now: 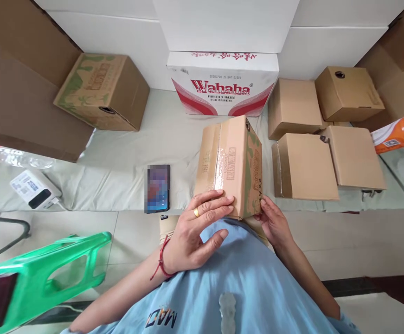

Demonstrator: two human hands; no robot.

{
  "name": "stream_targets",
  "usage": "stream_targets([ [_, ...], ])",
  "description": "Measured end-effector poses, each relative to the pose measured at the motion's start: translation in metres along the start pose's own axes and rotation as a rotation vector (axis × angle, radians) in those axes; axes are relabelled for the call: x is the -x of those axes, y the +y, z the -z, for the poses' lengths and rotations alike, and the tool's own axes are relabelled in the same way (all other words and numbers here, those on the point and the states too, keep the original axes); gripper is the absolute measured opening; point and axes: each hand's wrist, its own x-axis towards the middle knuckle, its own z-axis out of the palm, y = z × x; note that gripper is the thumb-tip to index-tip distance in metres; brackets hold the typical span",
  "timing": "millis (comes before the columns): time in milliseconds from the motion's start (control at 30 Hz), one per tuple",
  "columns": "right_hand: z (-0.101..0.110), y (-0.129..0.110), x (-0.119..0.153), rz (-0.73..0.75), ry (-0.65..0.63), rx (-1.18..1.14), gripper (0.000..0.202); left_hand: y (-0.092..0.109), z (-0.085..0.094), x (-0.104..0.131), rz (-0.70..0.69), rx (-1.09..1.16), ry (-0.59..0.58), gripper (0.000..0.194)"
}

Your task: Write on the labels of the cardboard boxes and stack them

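Observation:
A taped cardboard box [224, 160] with a green printed side sits at the front edge of the cloth-covered table, close to my body. My left hand [203, 227] lies on its near top corner, fingers stretched out and the thumb apart. A gold ring and a red cord bracelet show on that hand and wrist. At the box's right lower corner is my right hand [274, 219], its thumb and fingers pinched at the edge. Handwritten marks run along the printed side beside it. The underside of the box is hidden.
Several plain cardboard boxes [308, 167] stand to the right, by an orange bottle [401, 131]. A white Wahaha carton [224, 88] is at the back, a printed box [102, 90] back left. A phone [158, 188], a white device [35, 189] and a green stool [55, 269] are left.

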Motion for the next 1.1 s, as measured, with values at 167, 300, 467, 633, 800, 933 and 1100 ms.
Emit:
stream_targets([
  [167, -0.006, -0.002, 0.003, 0.036, -0.054, 0.032, 0.050, -0.005, -0.003, 0.003, 0.037, -0.075, 0.086, 0.045],
  [300, -0.008, -0.009, 0.008, 0.139, -0.149, 0.146, 0.049, -0.013, 0.001, 0.008, 0.188, -0.222, 0.224, 0.052],
  [467, -0.005, -0.011, 0.009, 0.229, -0.261, 0.329, 0.042, -0.035, 0.009, 0.019, 0.481, -0.247, 0.311, 0.050],
  [633, -0.007, -0.014, 0.006, 0.490, -0.406, 0.631, 0.046, -0.059, 0.004, 0.038, 0.878, 0.158, 0.410, 0.062],
  [800, -0.002, -0.022, 0.005, 0.668, -0.520, 0.852, 0.057, -0.067, -0.004, 0.049, 0.915, 0.523, 0.582, 0.059],
  [933, -0.002, -0.035, 0.011, 0.711, -0.639, 0.820, 0.066, -0.068, -0.003, 0.047, 0.959, 0.760, 0.644, 0.056],
  [1100, -0.020, -0.048, 0.027, 0.918, -0.755, 0.891, 0.076, -0.075, -0.002, 0.053, 1.017, 0.951, 0.718, 0.046],
])
